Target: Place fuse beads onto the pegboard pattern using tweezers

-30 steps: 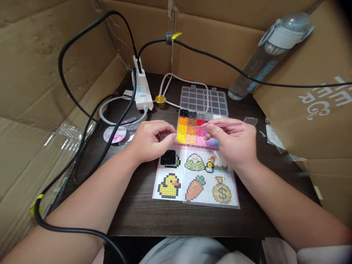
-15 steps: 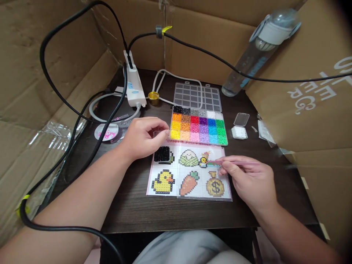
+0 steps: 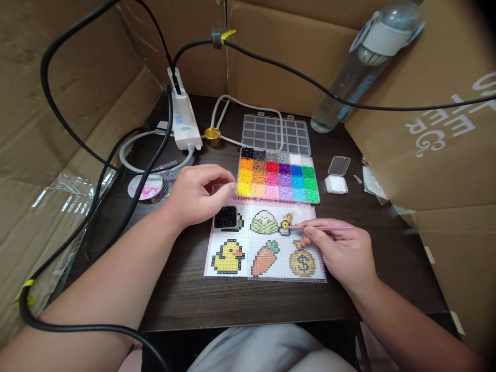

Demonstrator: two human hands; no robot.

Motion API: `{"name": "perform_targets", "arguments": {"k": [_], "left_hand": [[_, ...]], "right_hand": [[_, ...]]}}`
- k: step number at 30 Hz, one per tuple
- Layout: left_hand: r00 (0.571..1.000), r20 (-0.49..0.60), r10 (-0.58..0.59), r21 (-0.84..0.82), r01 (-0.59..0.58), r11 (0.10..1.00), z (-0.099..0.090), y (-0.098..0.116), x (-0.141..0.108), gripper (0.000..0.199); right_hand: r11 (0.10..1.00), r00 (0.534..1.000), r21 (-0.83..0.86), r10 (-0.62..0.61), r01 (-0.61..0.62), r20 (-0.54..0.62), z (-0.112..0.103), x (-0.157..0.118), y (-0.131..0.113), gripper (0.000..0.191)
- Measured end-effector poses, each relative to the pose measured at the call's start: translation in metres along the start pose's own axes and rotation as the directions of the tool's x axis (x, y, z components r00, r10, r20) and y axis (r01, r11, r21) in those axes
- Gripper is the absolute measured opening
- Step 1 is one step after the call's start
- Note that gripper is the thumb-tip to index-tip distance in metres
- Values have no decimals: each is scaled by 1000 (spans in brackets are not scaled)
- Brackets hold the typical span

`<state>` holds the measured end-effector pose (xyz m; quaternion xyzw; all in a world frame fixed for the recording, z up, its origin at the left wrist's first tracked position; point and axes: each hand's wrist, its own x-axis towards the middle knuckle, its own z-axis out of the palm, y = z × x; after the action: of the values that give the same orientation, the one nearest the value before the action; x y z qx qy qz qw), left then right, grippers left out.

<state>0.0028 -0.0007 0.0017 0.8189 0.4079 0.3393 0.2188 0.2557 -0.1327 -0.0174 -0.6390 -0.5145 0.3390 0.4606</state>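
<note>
My right hand [image 3: 341, 248] grips pink tweezers [image 3: 329, 228], whose tips point left at the small bead figure [image 3: 285, 226] on the pattern sheet [image 3: 248, 232]. The sheet shows a duck, a carrot, a money bag and a cabbage-like shape. My left hand [image 3: 203, 194] is closed in a pinch at the lid of a small clear box [image 3: 225, 217] full of black beads, on the sheet's upper left. Behind the sheet lies the sectioned bead case [image 3: 278, 175] with beads of several colours, its clear lid [image 3: 276, 133] folded back.
A white power strip [image 3: 184, 113] and a gold cup [image 3: 213, 136] stand at the back left, near a dish of pink beads [image 3: 145, 187]. Black cable [image 3: 284, 66] loops overhead. A bottle [image 3: 352, 77] leans at the back right, beyond a box of white beads [image 3: 336, 184].
My right hand has moved slightly left with the tweezers, whose tips now sit closer over the bead figure. The whole view has shifted a little. My left hand keeps its pose.
</note>
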Motion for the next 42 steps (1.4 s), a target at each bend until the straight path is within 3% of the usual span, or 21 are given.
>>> {"name": "perform_targets", "arguments": {"k": [42], "left_hand": [[1000, -2, 14, 13, -14, 1000, 0, 0, 0, 11]], "right_hand": [[999, 999, 47, -27, 26, 22, 2, 0, 1, 9]]}}
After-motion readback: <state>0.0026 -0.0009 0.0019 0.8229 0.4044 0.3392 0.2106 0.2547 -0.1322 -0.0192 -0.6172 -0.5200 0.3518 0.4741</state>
